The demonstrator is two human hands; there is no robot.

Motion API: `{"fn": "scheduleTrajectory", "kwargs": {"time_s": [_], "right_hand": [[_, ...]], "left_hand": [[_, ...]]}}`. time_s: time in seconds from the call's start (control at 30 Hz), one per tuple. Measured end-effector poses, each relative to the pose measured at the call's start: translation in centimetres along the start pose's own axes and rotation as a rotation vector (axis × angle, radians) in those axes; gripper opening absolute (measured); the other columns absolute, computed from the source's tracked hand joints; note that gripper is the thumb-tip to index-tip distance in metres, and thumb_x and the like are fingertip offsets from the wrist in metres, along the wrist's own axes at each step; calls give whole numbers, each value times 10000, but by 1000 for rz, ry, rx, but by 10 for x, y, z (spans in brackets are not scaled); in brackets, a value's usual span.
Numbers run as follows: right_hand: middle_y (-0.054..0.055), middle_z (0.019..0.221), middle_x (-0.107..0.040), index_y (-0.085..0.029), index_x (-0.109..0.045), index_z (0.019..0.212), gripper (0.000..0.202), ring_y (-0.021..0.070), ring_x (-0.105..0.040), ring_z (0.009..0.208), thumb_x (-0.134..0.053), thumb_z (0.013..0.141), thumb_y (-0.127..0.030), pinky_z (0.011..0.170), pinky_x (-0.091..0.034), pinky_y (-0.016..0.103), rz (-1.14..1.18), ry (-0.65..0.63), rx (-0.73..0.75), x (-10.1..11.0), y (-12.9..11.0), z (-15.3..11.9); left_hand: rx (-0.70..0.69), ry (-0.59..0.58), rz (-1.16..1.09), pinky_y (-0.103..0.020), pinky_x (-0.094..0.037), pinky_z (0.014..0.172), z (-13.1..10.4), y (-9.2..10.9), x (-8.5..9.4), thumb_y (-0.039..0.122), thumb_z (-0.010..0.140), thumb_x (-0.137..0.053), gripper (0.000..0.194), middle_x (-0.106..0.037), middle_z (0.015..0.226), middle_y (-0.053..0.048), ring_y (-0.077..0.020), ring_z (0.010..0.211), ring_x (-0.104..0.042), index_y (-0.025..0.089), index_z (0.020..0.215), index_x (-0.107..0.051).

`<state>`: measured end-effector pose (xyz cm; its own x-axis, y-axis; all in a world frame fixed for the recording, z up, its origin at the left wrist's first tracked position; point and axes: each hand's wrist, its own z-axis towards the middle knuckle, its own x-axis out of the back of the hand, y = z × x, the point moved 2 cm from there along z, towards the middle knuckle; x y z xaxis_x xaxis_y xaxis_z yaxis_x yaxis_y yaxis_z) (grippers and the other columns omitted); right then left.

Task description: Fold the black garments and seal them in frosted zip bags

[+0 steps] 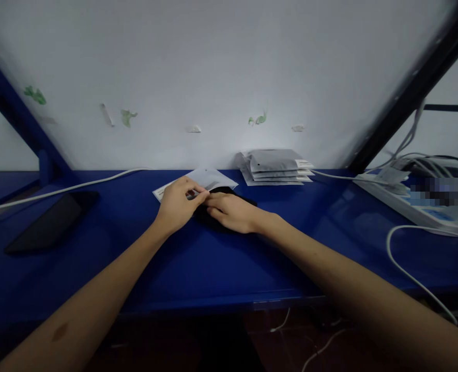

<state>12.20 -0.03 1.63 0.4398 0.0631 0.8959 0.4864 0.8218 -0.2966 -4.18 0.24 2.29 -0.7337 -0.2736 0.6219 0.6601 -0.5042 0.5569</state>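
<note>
A pale plastic bag (pixel 209 178) with a white label at its left corner lies near the back of the blue table. Against its front edge is a black, soft-looking item (pixel 217 222), partly covered by my hands. My left hand (pixel 179 202) is closed in a pinch at the bag's opening, thumb and fingertips together. My right hand (pixel 231 211) rests on the black item, its fingers bent and meeting the left fingertips. What lies between the fingertips of both hands is too small to make out.
Several packed grey bags (pixel 275 165) are stacked at the back, right of centre. A dark flat object (pixel 52 222) lies at left. White cables (pixel 395 258) and a white tray-like item (pixel 418 209) are at right. The blue table (pixel 198 274) ends in front of me.
</note>
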Motion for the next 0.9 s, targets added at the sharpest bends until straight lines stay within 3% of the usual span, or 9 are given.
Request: {"fn": "scheduleTrajectory", "kwargs": {"time_s": [0.17,0.3,0.4,0.5,0.67,0.8,0.9], "right_hand": [[143,1081,-707,-128,-647,974,271,213,-647,973,-383,918,-103,917,-478,352,72,58,-162,-3,9,14],[131,1149,-700,-145,-659,1027,310,231,-628,1070,-409,864,-62,974,-455,376,19,76,-164,2,12,9],[77,1223,-695,-198,-677,1131,350,226,-621,1133,-426,897,-132,1013,-447,389,-11,29,-93,9,15,-3],[58,1285,-678,-219,-682,1190,382,223,-609,1187,-427,909,-176,1044,-438,389,19,23,-113,10,18,-11],[109,1170,-716,-167,-698,1021,346,233,-648,1081,-375,906,-118,967,-471,367,55,91,-271,-4,20,-3],[189,1162,-698,-126,-670,970,295,270,-629,1109,-379,930,-134,988,-438,382,-26,220,-430,-13,24,6],[149,1169,-706,-150,-677,974,291,245,-630,1111,-387,954,-159,975,-448,367,100,319,-445,-9,25,6]], "left_hand": [[-60,-88,167,-368,-480,834,1,-4,-1,288,866,-631,146,-692,895,-45,-218,877,-610,237,900,-763],[-76,-219,288,-367,-474,820,2,-10,-2,229,875,-586,199,-704,889,-29,-223,882,-623,244,1031,-708],[4,-266,352,-356,-478,753,0,-11,2,259,863,-588,121,-698,882,-41,-231,855,-636,218,960,-650],[45,-291,426,-368,-472,730,-5,-9,7,294,855,-574,88,-687,889,-66,-247,841,-635,213,854,-611],[78,-288,502,-363,-431,672,-10,-6,13,269,789,-591,119,-642,799,-73,-257,775,-612,219,684,-567],[-28,-376,412,-337,-410,629,-13,3,10,317,831,-571,190,-638,726,-47,-211,684,-592,213,672,-578],[-102,-455,345,-324,-426,643,-13,10,9,325,856,-556,192,-663,728,-28,-193,697,-604,211,710,-607]]}}
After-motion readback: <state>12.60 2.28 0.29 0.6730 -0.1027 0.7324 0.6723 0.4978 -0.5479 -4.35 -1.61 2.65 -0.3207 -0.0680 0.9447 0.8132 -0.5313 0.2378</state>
